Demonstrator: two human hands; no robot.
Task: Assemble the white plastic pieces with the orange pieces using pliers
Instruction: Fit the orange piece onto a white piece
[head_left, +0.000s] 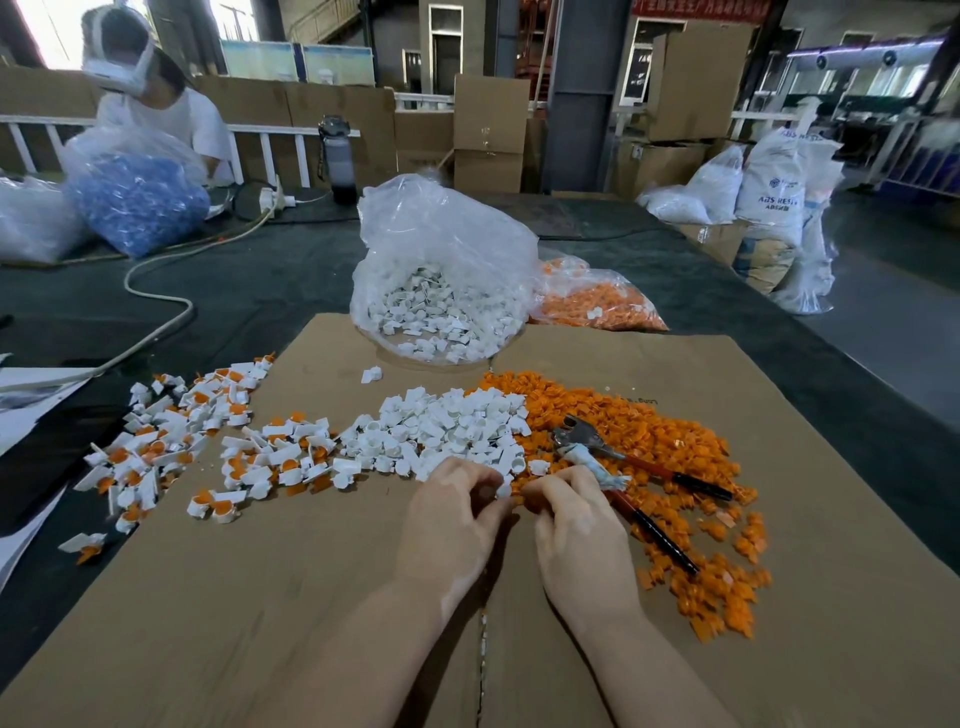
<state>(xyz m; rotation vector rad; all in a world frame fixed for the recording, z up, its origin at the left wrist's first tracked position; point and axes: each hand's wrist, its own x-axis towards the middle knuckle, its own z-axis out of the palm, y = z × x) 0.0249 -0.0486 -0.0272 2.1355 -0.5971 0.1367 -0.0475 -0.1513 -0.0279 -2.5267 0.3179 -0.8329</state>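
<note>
On the cardboard sheet, head view:
Cardboard sheet (322, 597): lies flat on a dark table and carries all the loose parts.
Left hand (452, 514): fingers curled, pinching a small white piece (503, 490) at the near edge of the piles.
Right hand (571, 519): fingers curled toward the same spot, fingertips meeting the left hand's; it seems to hold an orange piece, but the fingers hide it.
White pieces (447, 431): loose heap just beyond the hands, in the middle of the sheet.
Orange pieces (675, 467): wide heap to the right, touching the white heap and running down toward the sheet's right edge.
Pliers (613, 457): lie on the orange heap just right of the right hand; head points up-left, long axis runs diagonally, the two red and black handles spread toward the lower right.
Assembled pieces (171, 447): white-and-orange parts scattered to the left, some past the sheet's left edge.
White bag (441, 280): clear bag of white pieces standing at the sheet's far edge, behind the heaps.
Orange bag (597, 301): lies just right of the white bag.
Open room: bare cardboard near and left of the forearms.
Far left: another person (156, 104) beside a bag of blue parts (137, 202); a white cable (156, 301) curves across the table.
</note>
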